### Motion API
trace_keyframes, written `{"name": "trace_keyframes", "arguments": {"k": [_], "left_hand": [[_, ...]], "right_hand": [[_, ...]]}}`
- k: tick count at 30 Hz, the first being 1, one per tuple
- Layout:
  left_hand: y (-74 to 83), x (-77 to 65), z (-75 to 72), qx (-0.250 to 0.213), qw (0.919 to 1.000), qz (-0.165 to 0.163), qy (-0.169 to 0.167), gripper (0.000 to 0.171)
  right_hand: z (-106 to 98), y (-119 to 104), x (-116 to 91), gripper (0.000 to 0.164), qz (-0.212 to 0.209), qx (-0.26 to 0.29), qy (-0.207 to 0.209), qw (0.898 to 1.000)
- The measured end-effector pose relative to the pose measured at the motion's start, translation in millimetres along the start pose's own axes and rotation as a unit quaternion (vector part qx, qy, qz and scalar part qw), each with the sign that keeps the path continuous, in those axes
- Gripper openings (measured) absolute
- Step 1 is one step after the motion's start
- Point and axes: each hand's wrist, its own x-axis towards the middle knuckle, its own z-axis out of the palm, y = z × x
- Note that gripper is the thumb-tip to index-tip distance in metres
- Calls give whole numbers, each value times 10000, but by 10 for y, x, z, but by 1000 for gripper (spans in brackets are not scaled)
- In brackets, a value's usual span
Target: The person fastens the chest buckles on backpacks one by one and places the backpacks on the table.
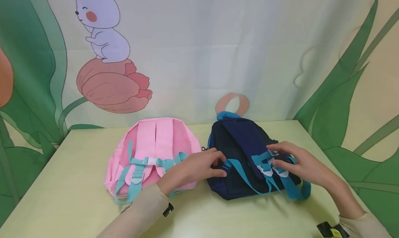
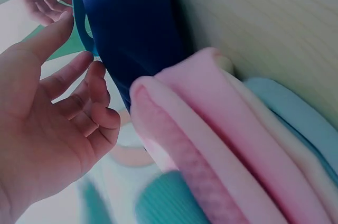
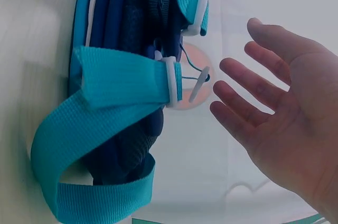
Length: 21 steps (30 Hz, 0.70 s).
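Note:
A navy backpack with teal straps lies back side up at the right of the table. My left hand hovers at its left edge by the teal strap, fingers loosely bent and nothing in them. On the other side, my right hand is over the strap ends and white buckles; in the right wrist view its fingers are spread, apart from the buckle. A pink backpack lies left of the navy one, straps up, partly behind my left forearm.
Both bags rest on a pale yellow table. A printed curtain with a rabbit and flowers hangs behind the table's back edge. The pink bag's teal strap trails toward the front.

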Motion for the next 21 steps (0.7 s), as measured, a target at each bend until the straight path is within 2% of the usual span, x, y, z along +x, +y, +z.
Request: {"name": "trace_keyframes", "arguments": {"k": [9,16,21], "left_hand": [[235,219,-32,314,9988,359,106,44],[361,436,86,501,9971,508,266,43],[488,608,135,672,9935,778,497,43]], "right_hand": [[-19,84,-51,44,37,7,127,9999],[-21,163,-89,41,109,114,242,9996],[-66,210,-93,39,76,73,323,9994]]}}
